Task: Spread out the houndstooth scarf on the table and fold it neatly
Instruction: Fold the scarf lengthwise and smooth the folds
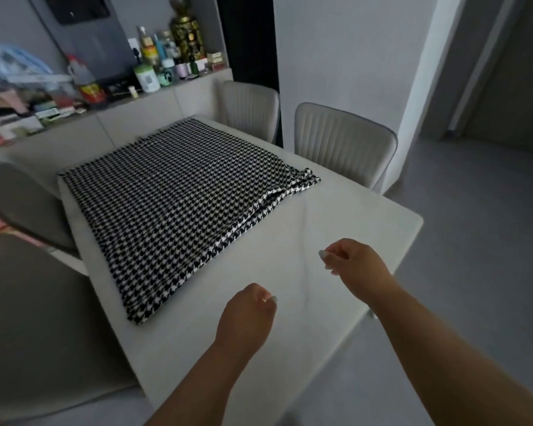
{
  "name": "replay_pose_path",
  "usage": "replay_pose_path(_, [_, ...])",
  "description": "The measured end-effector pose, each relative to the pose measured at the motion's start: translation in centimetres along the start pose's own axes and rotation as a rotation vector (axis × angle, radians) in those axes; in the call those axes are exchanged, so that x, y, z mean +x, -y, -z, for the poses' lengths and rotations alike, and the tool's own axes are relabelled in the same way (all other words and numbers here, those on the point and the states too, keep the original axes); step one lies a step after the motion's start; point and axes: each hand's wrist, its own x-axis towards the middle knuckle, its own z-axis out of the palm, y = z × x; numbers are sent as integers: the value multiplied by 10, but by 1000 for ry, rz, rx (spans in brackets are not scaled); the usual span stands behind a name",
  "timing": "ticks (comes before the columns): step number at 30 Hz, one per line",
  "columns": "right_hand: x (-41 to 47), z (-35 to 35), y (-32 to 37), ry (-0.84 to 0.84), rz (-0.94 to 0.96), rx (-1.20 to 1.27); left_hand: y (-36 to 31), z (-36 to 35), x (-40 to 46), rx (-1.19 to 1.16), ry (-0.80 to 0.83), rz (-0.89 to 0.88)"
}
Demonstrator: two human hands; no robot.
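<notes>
Head view shows the houndstooth scarf [179,207] lying spread across the white bench [336,241], one right-hand corner bunched. Both grips, left hand [246,315] and right hand [356,265], hover near its closest edge, fingers loosely curled, holding nothing. Spreading looks mostly done; the folding seems not yet begun.

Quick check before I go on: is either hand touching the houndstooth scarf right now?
Apart. The head view shows bare white table between the scarf and both the left hand and right hand; both hang loosely curled, holding nothing.
</notes>
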Motion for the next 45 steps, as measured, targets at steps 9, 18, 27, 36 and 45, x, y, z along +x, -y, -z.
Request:
replay_pose_path(9, [99,-39,26,142,59,-98,15,14,82,-70,-93,73])
replay_pose_path(18, [175,-80,48,260,68,-77,27,31,148,-88,-102,190])
replay_pose_path(27, [275,-103,53,399,75,-71,28,15,210,-395,-79,442])
replay_pose_path(36, [348,-145,52,657,-182,-96,47,4,242,-685,-234,676])
replay_pose_path(45, [368,-164,56,604,270,-166,78,21,270,-373,-371,447])
